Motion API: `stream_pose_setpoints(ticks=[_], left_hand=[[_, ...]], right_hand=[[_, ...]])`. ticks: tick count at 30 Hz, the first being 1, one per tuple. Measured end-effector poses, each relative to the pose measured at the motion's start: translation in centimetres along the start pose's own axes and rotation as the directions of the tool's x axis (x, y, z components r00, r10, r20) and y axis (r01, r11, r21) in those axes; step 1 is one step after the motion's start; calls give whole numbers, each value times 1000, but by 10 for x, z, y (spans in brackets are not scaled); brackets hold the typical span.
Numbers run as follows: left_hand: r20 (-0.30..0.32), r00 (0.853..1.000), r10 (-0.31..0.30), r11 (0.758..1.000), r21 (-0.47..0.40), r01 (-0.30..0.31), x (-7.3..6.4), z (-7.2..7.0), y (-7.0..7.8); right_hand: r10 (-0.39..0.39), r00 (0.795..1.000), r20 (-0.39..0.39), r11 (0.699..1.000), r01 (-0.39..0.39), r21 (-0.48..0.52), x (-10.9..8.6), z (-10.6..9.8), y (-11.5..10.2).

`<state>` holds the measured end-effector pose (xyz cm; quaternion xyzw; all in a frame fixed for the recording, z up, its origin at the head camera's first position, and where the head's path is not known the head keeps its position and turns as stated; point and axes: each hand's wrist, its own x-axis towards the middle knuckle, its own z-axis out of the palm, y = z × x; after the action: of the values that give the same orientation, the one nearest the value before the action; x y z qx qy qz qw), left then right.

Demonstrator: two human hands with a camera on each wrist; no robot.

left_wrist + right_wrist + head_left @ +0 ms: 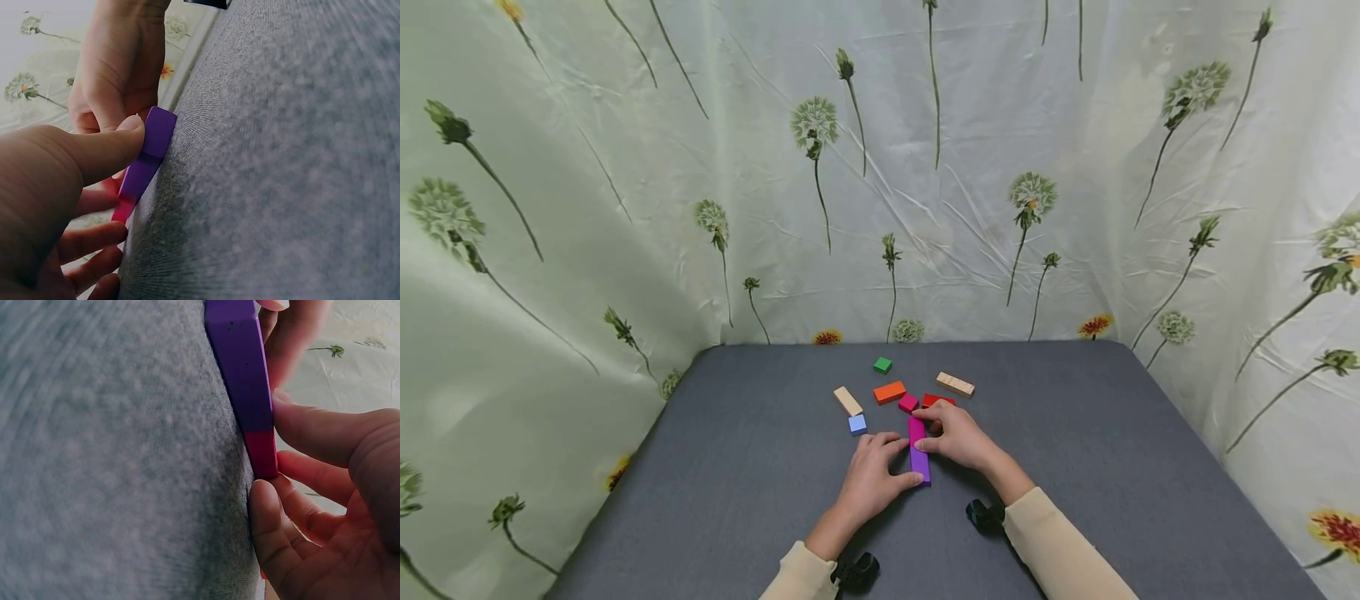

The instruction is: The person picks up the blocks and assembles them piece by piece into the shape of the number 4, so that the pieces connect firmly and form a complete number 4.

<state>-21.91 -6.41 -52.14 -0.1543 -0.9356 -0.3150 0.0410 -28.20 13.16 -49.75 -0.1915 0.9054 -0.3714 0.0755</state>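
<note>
A purple block (920, 464) and a magenta block (916, 428) lie end to end in one line on the grey table. My left hand (874, 473) is on their left, its thumb pressing the near end of the purple block and its index finger reaching the side by the joint. The other left fingers spread loosely. From the right, my right hand (958, 435) grips the magenta block, with the thumb near the joint and the fingertips (265, 499) around its far end. The right hand partly covers a red block (938, 400) behind it.
Just beyond the row lie a crimson block (908, 403) and an orange block (890, 392). A blue block (857, 425) and a plain wooden block (848, 402) are to the left. Farther back are a green block (882, 365) and another wooden block (955, 383).
</note>
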Motion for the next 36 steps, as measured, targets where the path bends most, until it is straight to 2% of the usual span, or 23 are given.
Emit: stream_pose_setpoints(ticks=[8,20,25,31,36], left_hand=[[1,1000,15,1000,-13,-15,-3,-1,0],[15,998,54,996,69,-55,-2,-2,1],[27,997,67,994,88,-69,-2,-3,1],[54,996,65,994,88,-69,-1,-5,0],[53,997,64,993,96,-69,-2,-5,1]], right_hand=[[5,1000,13,1000,-5,8,0,0,1],[-5,1000,0,1000,5,7,1,-6,5],[-27,999,-34,999,28,36,5,-13,3],[-47,993,-112,999,49,15,15,-20,-5],[-36,989,-145,999,32,-28,22,-22,-11]])
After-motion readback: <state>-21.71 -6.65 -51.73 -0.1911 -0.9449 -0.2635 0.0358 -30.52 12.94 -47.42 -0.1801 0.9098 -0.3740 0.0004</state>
